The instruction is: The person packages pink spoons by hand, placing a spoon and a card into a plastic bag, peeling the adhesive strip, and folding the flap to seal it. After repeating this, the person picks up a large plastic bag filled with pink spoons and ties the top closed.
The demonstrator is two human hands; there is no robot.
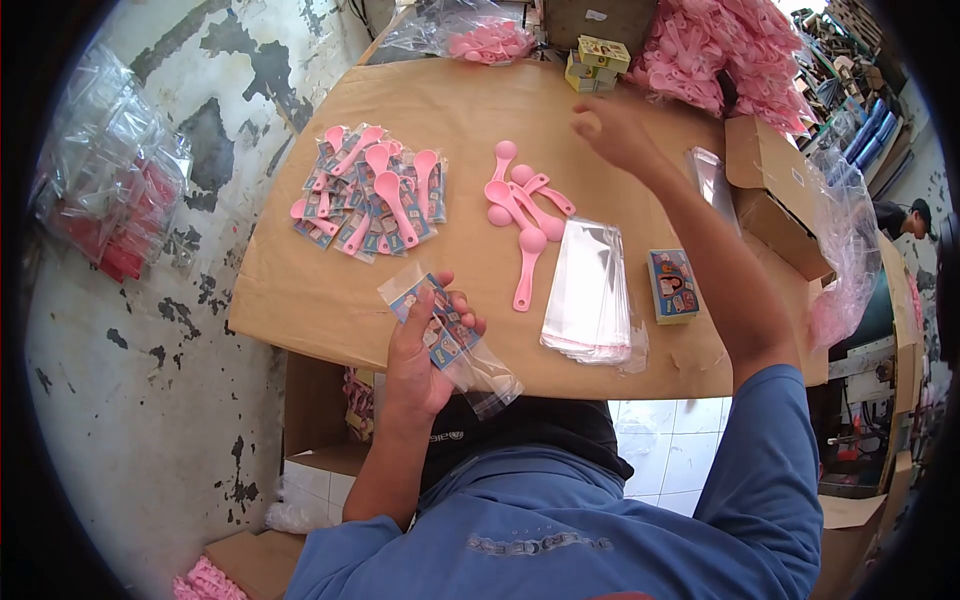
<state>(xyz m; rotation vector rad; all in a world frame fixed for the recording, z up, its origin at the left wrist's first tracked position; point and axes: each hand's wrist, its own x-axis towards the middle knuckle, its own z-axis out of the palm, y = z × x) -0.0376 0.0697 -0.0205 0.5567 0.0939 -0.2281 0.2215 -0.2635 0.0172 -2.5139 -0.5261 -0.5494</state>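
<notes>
My left hand (425, 345), at the table's front edge, is closed on a clear plastic bag (490, 382) with a printed blue card (447, 335) inside. My right hand (615, 135) is raised over the far part of the table, blurred, its fingers bent and partly hidden; whether it holds anything I cannot make out. Several loose pink spoons (527, 270) lie mid-table, between my hands. Beside them is a stack of clear plastic bags (585, 290). Right of that sits a stack of printed cards (673, 285). A pile of bagged cards with pink spoons (365, 195) is at the left.
Small yellow boxes (598, 62) stand at the back, near a large heap of pink spoons (720, 50). An open cardboard box (775, 190) is at the right edge. Plastic bags (110, 150) hang on the left wall. Another person (905, 220) is at far right.
</notes>
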